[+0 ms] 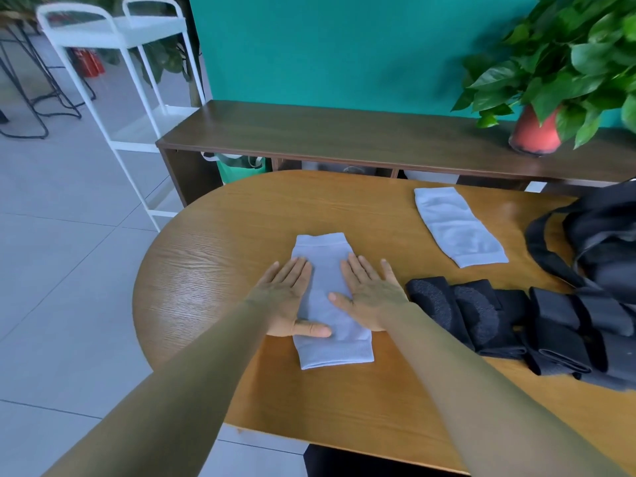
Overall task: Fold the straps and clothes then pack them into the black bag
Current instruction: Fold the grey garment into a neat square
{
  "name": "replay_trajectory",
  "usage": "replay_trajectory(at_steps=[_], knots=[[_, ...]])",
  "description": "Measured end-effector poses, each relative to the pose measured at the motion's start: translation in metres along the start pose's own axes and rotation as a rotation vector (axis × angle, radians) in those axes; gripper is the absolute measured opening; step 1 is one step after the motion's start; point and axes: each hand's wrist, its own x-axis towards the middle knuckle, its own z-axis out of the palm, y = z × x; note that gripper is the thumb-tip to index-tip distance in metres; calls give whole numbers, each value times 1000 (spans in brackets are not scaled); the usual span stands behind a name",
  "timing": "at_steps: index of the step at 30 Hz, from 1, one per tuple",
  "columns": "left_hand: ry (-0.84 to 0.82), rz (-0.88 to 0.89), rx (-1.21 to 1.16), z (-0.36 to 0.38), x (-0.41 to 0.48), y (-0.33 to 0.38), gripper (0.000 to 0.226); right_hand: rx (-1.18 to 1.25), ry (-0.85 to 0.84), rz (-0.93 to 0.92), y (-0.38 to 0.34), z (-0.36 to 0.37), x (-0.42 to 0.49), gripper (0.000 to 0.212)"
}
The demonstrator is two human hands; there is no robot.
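Head view. An oval table of light brown wood grain (223, 235) occupies the centre of the frame.

A pale grey-blue knitted cloth, tube-shaped and lying flat (335, 349), sits near the middle of the table with its long axis running away from the person.

The left hand (287, 297) lies palm down on the cloth's left edge. Its fingers are straight and close together, and its thumb reaches across the fabric towards the right.

The right hand (370, 297) lies palm down on the cloth's right side. Its fingers are straight and slightly spread, its thumb pointing left. Both hands press flat and grasp nothing. They are apart, with a strip of cloth showing between them.

A second pale grey-blue knitted cloth (457, 227) lies flat and unfolded farther back on the right, well apart from the first.

A row of black fabric straps, folded into thick bundles (481, 315), lies just beside the right hand and extends to the right edge of the frame.

The black bag of soft fabric (605, 235) rests at the table's right end, partly cut off by the frame. One of its black bands loops out over the wood.

Behind the table stands a long dark brown wooden sideboard (327, 129), set against a teal wall (327, 46). A leafy green plant in a red pot (535, 132) stands on the sideboard's right end. A white metal trolley (113, 32) stands at left on the grey tiled floor (69, 218).
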Motion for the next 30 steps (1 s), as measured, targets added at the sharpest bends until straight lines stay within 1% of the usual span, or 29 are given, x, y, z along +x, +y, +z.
replay_trajectory(at_steps=[4, 6, 9, 11, 14, 16, 19, 22, 24, 25, 28, 30], knots=[[34, 18, 32, 0, -2, 1, 139, 39, -5, -1, -1, -3, -9, 75], [120, 13, 0, 0, -7, 3, 136, 91, 44, -23, 1, -5, -19, 72], [258, 59, -85, 2, -25, 9, 122, 170, 138, -108, 6, -7, -44, 66], [296, 119, -124, 5, -40, 19, 112, 185, 174, -171, 5, -4, -65, 64], [315, 194, -170, 16, -58, 36, 101, 198, 218, -250, -3, 8, -91, 64], [312, 199, -205, 23, -68, 45, 99, 235, 224, -266, -7, 16, -104, 64], [266, 169, -212, 32, -81, 56, 101, 259, 198, -243, -11, 26, -119, 62], [230, 174, -250, 39, -92, 68, 105, 285, 223, -202, -13, 34, -130, 57], [250, 196, -311, 42, -98, 75, 103, 295, 247, -187, -12, 38, -138, 54], [276, 206, -354, 43, -101, 77, 97, 292, 259, -186, -11, 41, -142, 52], [384, 205, -497, 41, -101, 81, 65, 266, 314, -172, -6, 48, -150, 41], [425, 205, -524, 37, -98, 83, 46, 242, 364, -143, -5, 47, -150, 29]])
